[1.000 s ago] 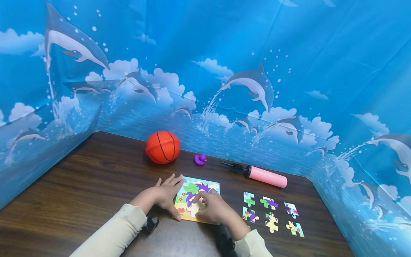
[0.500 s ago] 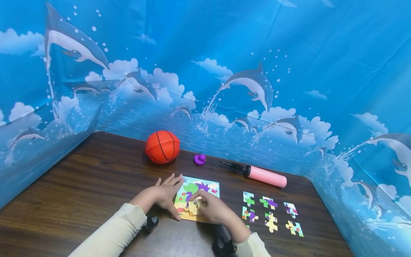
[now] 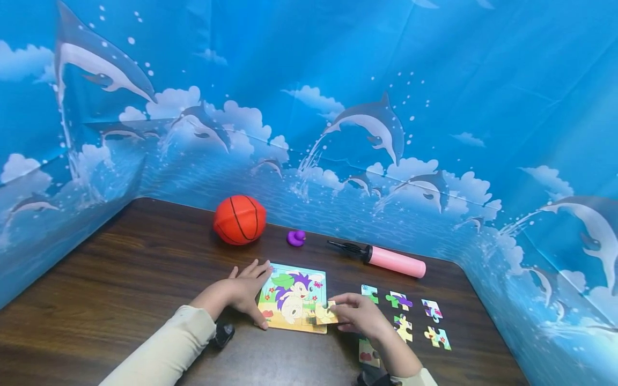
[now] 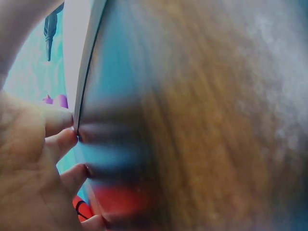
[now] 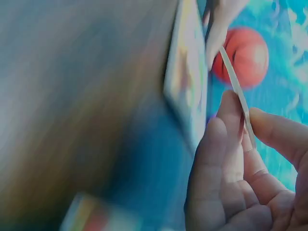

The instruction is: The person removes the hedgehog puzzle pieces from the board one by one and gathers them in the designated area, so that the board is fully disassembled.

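Observation:
A square jigsaw board (image 3: 288,268) lies on the table, its picture a purple-haired hedgehog with a leaf. Along its left side my left hand (image 3: 241,292) rests with fingers spread, fingertips at the upper left corner and thumb near the lower left one. My right hand (image 3: 364,317) pinches a yellow puzzle piece (image 3: 326,314) over the lower right part of the board. In the right wrist view that puzzle piece (image 5: 236,82) is seen edge-on between thumb and fingers, raised off the board. The left wrist view shows fingertips (image 4: 67,139) touching the board's edge.
Several loose puzzle pieces (image 3: 437,338) lie right of the board, one with red shapes (image 3: 369,354) partly near my right forearm. Behind stand an orange-red ball (image 3: 240,220), a purple duck (image 3: 296,238) and a pink hand pump (image 3: 397,261). A dolphin-printed curtain (image 3: 309,134) borders the table.
My right hand has moved right from the middle of the board to its lower right corner, now with the yellow puzzle piece clearly in its fingers. The left hand keeps its place on the board.

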`<state>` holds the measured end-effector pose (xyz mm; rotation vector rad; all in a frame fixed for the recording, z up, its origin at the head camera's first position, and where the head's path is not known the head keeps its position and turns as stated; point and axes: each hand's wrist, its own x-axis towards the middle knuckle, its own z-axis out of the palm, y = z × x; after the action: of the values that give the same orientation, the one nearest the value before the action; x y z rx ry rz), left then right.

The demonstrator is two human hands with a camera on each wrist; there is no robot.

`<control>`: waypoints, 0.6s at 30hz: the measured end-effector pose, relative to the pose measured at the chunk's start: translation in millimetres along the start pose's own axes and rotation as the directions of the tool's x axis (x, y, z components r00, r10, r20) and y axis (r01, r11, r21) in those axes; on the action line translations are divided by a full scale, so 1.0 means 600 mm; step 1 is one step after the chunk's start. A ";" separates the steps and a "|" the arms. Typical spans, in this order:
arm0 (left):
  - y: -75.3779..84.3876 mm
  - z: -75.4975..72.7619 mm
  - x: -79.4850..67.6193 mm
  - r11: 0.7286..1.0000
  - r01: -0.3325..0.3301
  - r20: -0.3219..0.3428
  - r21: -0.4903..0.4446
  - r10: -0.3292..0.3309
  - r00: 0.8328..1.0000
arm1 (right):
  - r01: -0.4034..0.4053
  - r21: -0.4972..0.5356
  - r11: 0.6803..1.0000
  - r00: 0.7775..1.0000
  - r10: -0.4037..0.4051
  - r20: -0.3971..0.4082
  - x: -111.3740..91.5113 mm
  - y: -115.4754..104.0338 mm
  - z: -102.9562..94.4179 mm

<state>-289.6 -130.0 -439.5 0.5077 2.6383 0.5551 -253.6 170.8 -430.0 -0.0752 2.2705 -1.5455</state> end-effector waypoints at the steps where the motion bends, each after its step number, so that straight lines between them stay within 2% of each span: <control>1: -0.002 0.002 0.003 1.000 -0.007 -0.004 -0.005 0.007 1.000 | -0.016 0.011 1.000 1.000 0.016 -0.010 -0.010 0.011 -0.017; 6: -0.006 0.004 0.008 0.999 -0.042 -0.007 -0.024 0.041 0.999 | -0.108 0.032 0.994 0.988 0.111 -0.105 -0.065 0.069 -0.100; 10: -0.006 0.001 0.006 0.999 -0.045 0.000 -0.020 0.045 0.999 | -0.184 -0.018 0.983 0.956 0.175 -0.235 -0.105 0.107 -0.150; 14: -0.003 -0.005 0.001 0.999 -0.038 0.003 -0.014 0.038 0.999 | -0.266 -0.052 0.962 0.911 0.234 -0.340 -0.133 0.133 -0.176; 16: -0.001 -0.006 0.000 0.999 -0.037 0.003 -0.023 0.038 0.999 | -0.292 -0.049 0.955 0.896 0.255 -0.364 -0.142 0.140 -0.183; 18: 0.000 -0.006 0.000 0.999 -0.027 0.010 -0.021 0.027 1.000 | -0.298 -0.039 0.954 0.892 0.264 -0.367 -0.147 0.143 -0.188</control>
<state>-291.0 -131.1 -436.2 0.5395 2.6162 0.5864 -196.5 327.0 -446.5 0.5325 2.4899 -1.3849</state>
